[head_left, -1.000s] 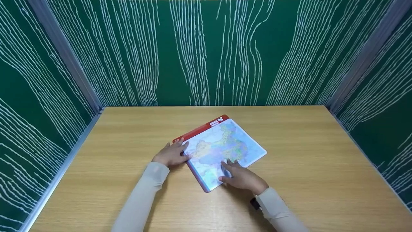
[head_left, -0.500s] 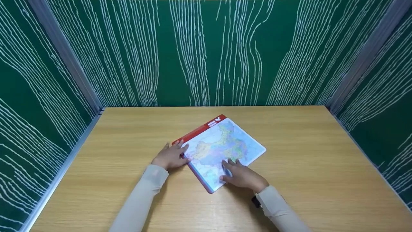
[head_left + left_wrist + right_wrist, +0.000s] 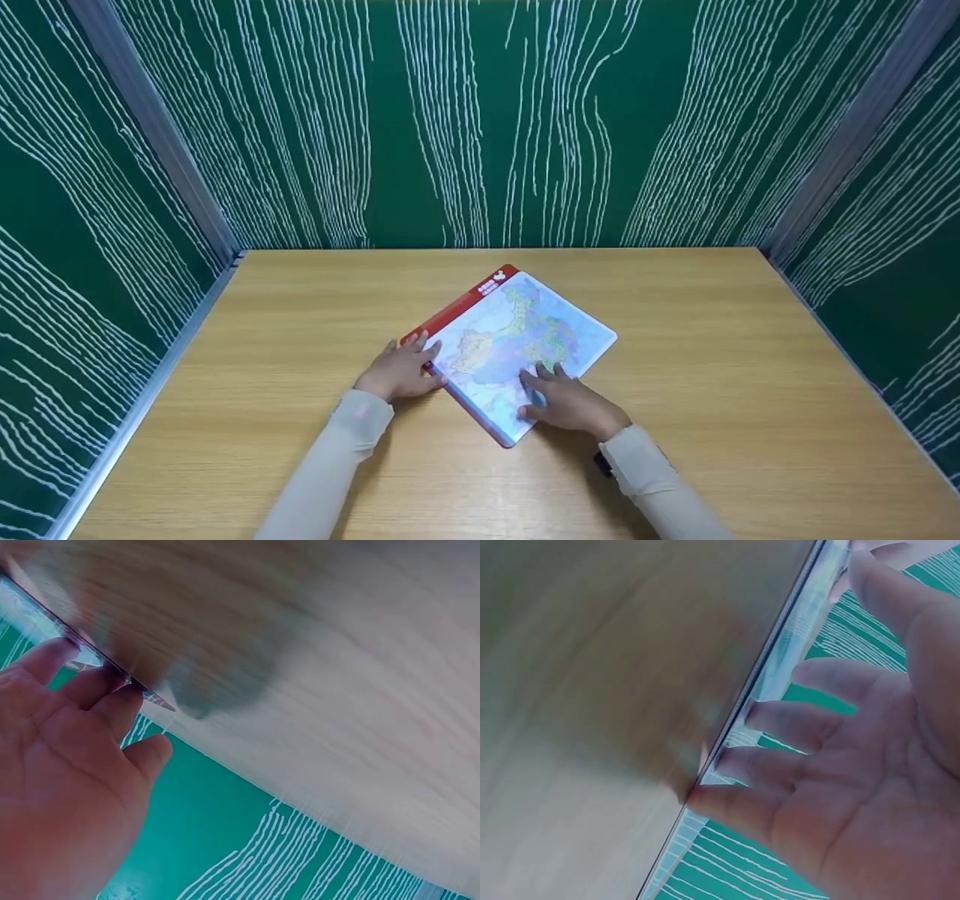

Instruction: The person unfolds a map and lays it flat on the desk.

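A thin rectangular map board (image 3: 487, 352) with a red top strip and white lettering lies slantwise on the wooden table (image 3: 720, 390). At its left corner, my left hand (image 3: 399, 371) rests with fingers spread on the board's edge. Fingers of my right hand (image 3: 574, 403) touch the board's near right edge, spread and fairly straight. In the left wrist view the fingertips of my left hand (image 3: 71, 757) meet the thin board edge. The right wrist view has my right hand (image 3: 840, 772) with its fingertips on the board's surface (image 3: 791, 641).
Green walls (image 3: 420, 127) with white wavy lines stand behind the table and on both sides. Grey metal posts (image 3: 161, 135) mark the back corners. A dark band-like object (image 3: 603, 463) sits at my right wrist, under the sleeve.
The map board has turned a little counterclockwise. Its near corner has shifted right, and its red top corner left. Both hands stay in contact with it, the right one shifting slightly right.
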{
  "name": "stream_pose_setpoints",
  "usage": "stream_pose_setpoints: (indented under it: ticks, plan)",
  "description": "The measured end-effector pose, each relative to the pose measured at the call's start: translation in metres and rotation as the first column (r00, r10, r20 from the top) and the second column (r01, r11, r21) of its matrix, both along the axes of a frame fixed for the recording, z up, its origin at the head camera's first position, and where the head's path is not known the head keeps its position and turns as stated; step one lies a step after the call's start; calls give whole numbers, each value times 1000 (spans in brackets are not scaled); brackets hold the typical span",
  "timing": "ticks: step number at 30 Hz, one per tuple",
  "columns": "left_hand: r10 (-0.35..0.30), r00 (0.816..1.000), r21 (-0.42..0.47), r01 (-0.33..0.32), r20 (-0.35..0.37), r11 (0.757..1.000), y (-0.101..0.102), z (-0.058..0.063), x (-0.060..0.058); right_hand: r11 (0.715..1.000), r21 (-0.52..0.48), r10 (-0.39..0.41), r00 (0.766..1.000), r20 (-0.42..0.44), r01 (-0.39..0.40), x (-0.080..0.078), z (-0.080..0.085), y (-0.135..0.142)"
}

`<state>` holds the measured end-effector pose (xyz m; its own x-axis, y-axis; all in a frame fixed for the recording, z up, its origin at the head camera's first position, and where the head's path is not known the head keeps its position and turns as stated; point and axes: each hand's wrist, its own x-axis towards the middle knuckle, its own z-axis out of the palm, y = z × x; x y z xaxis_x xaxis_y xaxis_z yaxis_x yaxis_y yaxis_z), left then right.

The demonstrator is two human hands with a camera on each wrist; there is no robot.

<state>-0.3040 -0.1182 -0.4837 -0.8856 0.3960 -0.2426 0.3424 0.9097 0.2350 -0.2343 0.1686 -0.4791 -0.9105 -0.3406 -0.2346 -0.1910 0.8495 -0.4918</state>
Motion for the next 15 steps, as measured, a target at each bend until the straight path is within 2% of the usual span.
stream_pose_setpoints:
  ticks: [8, 15]
  plan:
    - [-12, 1000, 34, 12, 5, 999, 0, -1, 5, 998, 28, 48, 999, -8, -48, -6, 1, 6]
    - [10, 999, 35, -11, 31, 999, 0, 1, 10, 997, 25, 73, 997, -2, -73, -13, 1, 11]
